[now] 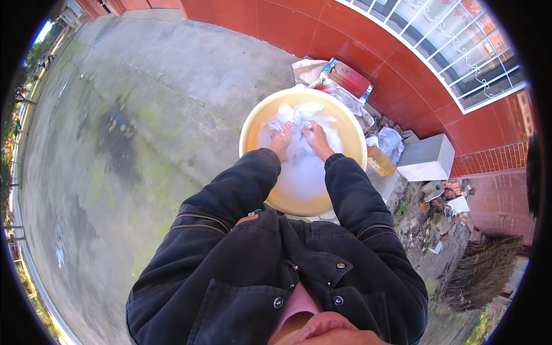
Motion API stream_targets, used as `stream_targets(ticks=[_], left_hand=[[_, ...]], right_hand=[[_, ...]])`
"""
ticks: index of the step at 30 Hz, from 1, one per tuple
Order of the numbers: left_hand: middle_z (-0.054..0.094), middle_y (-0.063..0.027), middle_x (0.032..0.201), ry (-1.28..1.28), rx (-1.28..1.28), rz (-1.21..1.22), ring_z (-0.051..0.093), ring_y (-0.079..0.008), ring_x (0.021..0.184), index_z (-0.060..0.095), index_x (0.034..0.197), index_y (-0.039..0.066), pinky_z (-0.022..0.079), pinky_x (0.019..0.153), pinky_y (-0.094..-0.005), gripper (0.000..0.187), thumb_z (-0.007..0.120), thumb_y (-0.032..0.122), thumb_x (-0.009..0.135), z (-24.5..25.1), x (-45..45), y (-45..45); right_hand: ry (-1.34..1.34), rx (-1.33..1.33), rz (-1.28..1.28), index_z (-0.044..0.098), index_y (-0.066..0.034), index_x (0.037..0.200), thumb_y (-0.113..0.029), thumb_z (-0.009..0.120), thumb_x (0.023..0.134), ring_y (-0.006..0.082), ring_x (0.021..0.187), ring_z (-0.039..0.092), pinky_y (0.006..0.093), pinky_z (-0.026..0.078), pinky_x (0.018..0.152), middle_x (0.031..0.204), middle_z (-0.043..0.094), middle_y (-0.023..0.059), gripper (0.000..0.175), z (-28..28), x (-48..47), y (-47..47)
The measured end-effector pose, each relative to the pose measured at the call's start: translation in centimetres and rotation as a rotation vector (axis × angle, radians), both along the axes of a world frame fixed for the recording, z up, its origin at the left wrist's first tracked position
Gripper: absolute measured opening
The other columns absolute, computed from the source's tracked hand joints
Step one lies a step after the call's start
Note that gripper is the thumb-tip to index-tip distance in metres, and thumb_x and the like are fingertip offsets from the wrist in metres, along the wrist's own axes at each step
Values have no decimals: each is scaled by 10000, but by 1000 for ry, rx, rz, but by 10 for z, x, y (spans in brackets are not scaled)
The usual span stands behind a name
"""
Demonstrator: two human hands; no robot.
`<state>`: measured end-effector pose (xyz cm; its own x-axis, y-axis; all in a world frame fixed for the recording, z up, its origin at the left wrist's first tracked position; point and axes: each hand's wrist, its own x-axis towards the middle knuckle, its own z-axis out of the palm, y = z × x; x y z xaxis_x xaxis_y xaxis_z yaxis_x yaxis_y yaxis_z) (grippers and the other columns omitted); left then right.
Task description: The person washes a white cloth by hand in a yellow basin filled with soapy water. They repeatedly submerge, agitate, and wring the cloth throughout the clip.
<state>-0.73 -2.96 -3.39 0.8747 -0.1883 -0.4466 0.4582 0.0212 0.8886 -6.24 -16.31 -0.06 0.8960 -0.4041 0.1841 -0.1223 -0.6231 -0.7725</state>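
Note:
A yellow plastic basin (pixel 249 133) in front of me holds cloudy, soapy water (pixel 306 179) with white foam. Wet whitish cloth (pixel 296 120) lies bunched in it, towards the far side. My left hand (pixel 281 140) grips the cloth from the left, its fingertips partly hidden by fabric and suds. On the right, my right hand (pixel 317 137) closes on the same cloth, with some foam on its fingers. Both wrists come over the near part of the basin from dark jacket sleeves.
Beyond the basin, a red box (pixel 350 79) and scraps lie against a red wall (pixel 302 26). At the right are a yellowish brick (pixel 381 161), a pale block (pixel 424 158), rubble (pixel 437 215) and dry brushwood (pixel 481 274). Concrete ground (pixel 172 108) stretches left.

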Motion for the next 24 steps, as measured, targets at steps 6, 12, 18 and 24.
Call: stream_targets(ticks=[6,12,18,24], left_hand=[[586,-174,1121,267,-123,-130,578,-267,991,415,1259,-34,467,815,-392,544,505,393,934,80,-12,12],[609,-120,933,30,28,-179,592,-232,780,548,1094,38,489,671,-405,360,472,358,946,11,4,3],[634,-146,876,51,-36,-278,622,-242,790,624,1022,7,498,663,-394,296,426,215,950,43,-15,5],[621,-111,854,270,-302,-275,606,-232,743,610,947,15,494,645,-390,307,388,227,949,83,-27,6]], right_hand=[[-157,-21,101,578,-11,963,-269,521,912,351,704,620,421,467,636,756,632,204,269,70,-13,57],[50,220,71,568,-39,930,-341,341,965,373,706,605,450,447,662,713,629,180,379,70,-2,56],[224,-96,-49,550,-89,1000,-348,244,982,408,774,606,476,440,723,783,634,206,401,54,-11,32],[214,-66,-48,480,-113,1100,-317,311,960,423,752,604,503,454,661,759,631,210,300,56,-15,23]])
